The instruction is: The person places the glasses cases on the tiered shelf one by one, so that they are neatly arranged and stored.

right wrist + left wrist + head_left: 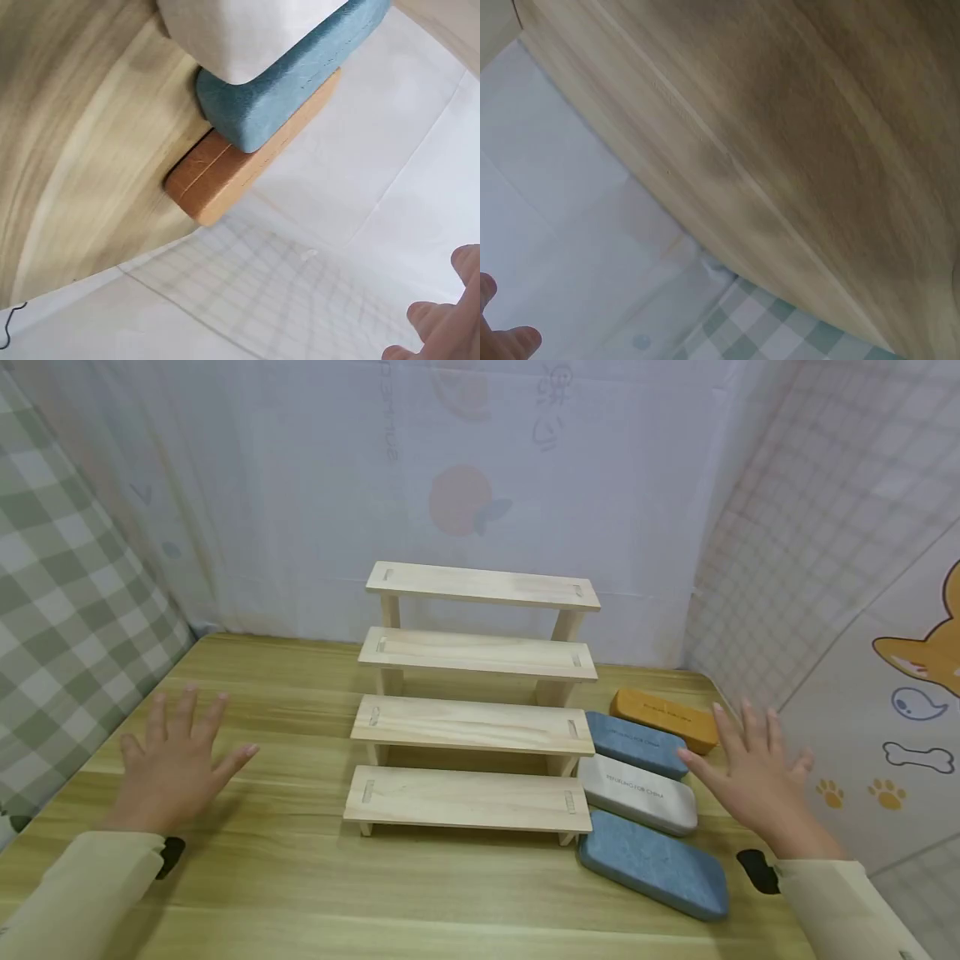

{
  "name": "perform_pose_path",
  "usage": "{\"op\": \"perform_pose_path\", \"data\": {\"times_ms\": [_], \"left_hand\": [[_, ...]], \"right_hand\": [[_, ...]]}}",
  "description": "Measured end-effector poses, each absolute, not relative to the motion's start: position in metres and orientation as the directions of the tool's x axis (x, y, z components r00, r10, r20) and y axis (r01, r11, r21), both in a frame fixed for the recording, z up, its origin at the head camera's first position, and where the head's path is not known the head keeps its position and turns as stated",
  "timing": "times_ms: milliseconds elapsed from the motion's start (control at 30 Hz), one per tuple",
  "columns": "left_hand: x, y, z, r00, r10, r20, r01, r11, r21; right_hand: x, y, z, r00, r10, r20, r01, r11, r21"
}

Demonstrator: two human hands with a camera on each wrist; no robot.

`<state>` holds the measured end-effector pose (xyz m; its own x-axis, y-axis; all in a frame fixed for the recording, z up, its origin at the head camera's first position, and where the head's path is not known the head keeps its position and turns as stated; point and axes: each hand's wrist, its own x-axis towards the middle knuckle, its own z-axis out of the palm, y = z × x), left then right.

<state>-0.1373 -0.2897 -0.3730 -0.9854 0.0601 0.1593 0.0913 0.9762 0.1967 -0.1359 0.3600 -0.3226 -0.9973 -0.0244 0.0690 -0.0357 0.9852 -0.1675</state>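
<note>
A pale wooden stand (pixel 472 724) with several stepped shelves stands in the middle of the table. Right of it lie several glasses cases in a slanting row: an orange case (pixel 667 718), a blue case (pixel 636 745), a white case (pixel 637 795) and a nearer blue case (pixel 652 865). My left hand (pixel 172 764) is left of the stand, fingers spread, holding nothing. My right hand (pixel 761 777) is just right of the cases, fingers spread, its thumb near the farther blue case; whether they touch I cannot tell. In the right wrist view, the orange case (pixel 217 176) shows a seam along its end.
The wood-grain table (pixel 285 877) ends at a white printed curtain (pixel 300 502) behind. Green checked cloth (pixel 67 543) hangs on the left. A white cloth with a grid pattern and cartoon prints (pixel 847 693) borders the right side.
</note>
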Motion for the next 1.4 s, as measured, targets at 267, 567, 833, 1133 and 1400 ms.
{"op": "perform_pose_path", "data": {"times_ms": [267,567,833,1133,1400], "left_hand": [[-0.134,-0.28,-0.374,-0.979,0.081,0.186,0.134,0.946,0.296],[-0.13,-0.266,-0.375,-0.986,0.113,0.124,0.165,0.782,0.602],[-0.123,-0.255,-0.375,-0.993,0.113,0.019,0.089,0.658,0.748],[-0.12,-0.241,-0.377,-0.98,0.183,-0.078,0.025,0.503,0.864],[-0.12,-0.228,-0.38,-0.963,0.221,-0.154,-0.068,0.352,0.933]], "right_hand": [[-0.123,0.367,-0.33,-0.988,-0.072,0.137,-0.103,0.966,-0.237],[-0.11,0.378,-0.34,-0.984,-0.119,0.132,-0.164,0.893,-0.418],[-0.101,0.379,-0.345,-0.98,-0.162,0.118,-0.2,0.842,-0.502],[-0.087,0.379,-0.352,-0.99,-0.14,-0.01,-0.111,0.826,-0.553],[-0.08,0.382,-0.365,-0.986,-0.166,0.018,-0.145,0.801,-0.581]]}}
